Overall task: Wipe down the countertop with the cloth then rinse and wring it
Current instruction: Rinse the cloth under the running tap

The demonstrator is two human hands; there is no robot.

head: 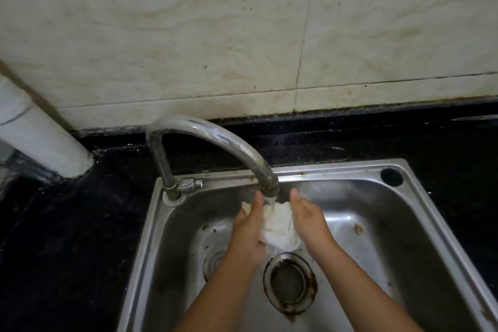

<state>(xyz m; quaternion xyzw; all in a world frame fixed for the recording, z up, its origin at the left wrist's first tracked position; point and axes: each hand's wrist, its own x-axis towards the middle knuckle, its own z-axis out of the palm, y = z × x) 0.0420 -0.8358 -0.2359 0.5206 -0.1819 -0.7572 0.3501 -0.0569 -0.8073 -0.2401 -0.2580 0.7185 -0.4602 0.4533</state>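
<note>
A crumpled white cloth (280, 228) is held between both hands over the steel sink (420, 213), right under the faucet spout (269, 183). A thin stream of water falls from the spout onto the cloth's top. My left hand (249, 229) grips the cloth's left side, with a small bit of cloth poking out beyond its fingers. My right hand (308, 217) presses on the cloth's right side, thumb pointing up. The black countertop (67, 237) surrounds the sink.
The curved metal faucet (194, 129) rises from the sink's back left corner with a small lever at its base. A rusty drain (289, 281) lies below the hands. A white pipe (40, 135) stands at the left. A stained tiled wall (242, 35) rises behind.
</note>
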